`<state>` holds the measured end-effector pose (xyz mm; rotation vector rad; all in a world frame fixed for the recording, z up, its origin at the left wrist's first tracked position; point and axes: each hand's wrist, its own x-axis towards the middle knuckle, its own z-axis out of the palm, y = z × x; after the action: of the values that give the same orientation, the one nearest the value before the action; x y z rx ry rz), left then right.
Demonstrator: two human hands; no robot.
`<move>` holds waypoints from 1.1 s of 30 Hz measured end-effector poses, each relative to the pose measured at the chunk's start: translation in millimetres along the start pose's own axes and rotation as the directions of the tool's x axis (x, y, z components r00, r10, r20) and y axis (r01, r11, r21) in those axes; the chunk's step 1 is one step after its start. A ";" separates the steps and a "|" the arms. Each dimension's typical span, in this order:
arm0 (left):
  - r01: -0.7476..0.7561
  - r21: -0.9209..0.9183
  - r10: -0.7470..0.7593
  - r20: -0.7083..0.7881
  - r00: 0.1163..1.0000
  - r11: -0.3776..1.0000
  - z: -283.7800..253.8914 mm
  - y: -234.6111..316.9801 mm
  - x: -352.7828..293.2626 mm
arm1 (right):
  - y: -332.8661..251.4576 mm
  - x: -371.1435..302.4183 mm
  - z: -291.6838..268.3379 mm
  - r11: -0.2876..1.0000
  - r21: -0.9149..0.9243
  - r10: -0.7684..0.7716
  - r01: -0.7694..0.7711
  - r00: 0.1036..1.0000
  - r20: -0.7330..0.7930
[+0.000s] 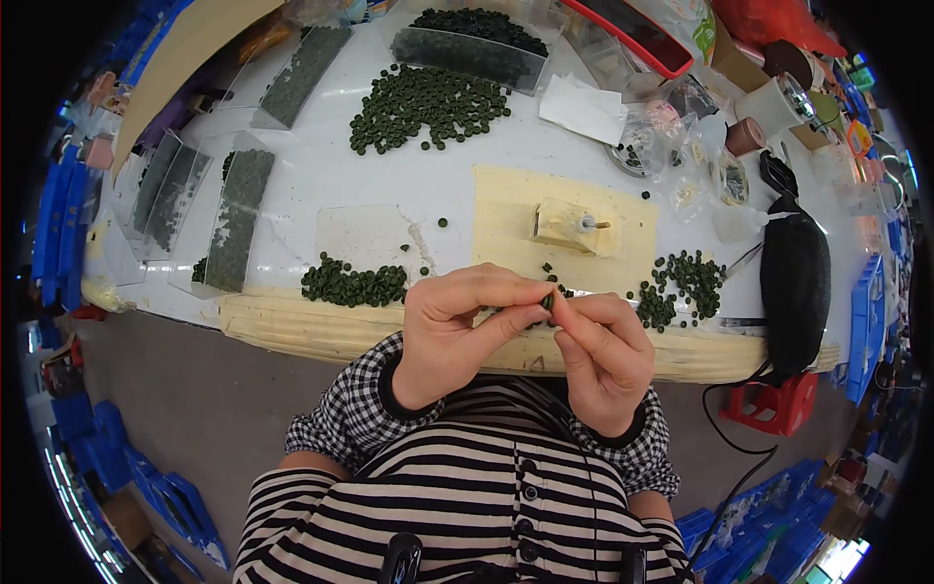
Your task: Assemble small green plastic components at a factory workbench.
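Observation:
Above the near edge of the table my left hand (455, 329) and my right hand (608, 355) meet at the fingertips. Both are closed in a pinch around one small dark green disc-shaped piece (548, 302), partly covered by the fingers. Just left of the hands lies a heap of similar green pieces (352, 282). Another loose group of green pieces (693, 284) spreads to the right. Beyond the hands, a tape-covered block (562, 227) with a short upright peg sits on a tan sheet (501, 209). A few single pieces lie between it and my fingers.
A larger pile of green pieces (423, 105) lies at the back, before a filled clear box (472, 60). More clear boxes (241, 219) stand left. A white paper (584, 109), red-edged tray (637, 37) and black padded object (796, 282) are right. A red stool (773, 404) stands below.

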<state>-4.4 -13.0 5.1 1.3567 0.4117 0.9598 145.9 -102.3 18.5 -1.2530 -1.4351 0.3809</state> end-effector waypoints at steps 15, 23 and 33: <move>-0.006 0.058 0.007 -0.021 1.000 0.998 1.2 2.2 2.2 | 2.0 1.5 -0.3 1.000 0.006 0.004 -0.004 1.000 -0.009; -0.043 0.179 0.048 -0.021 0.999 0.983 2.7 5.8 6.6 | 2.5 3.0 -2.6 1.000 -0.014 0.027 -0.027 1.000 -0.016; -0.010 0.169 0.020 -0.056 0.998 0.986 3.0 3.5 3.6 | 4.8 3.4 1.0 0.992 -0.107 -0.066 0.062 0.997 -0.041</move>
<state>-1.3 -12.4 10.0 1.4896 0.5365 0.9957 148.0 -97.3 16.1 -1.2888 -1.4697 0.2350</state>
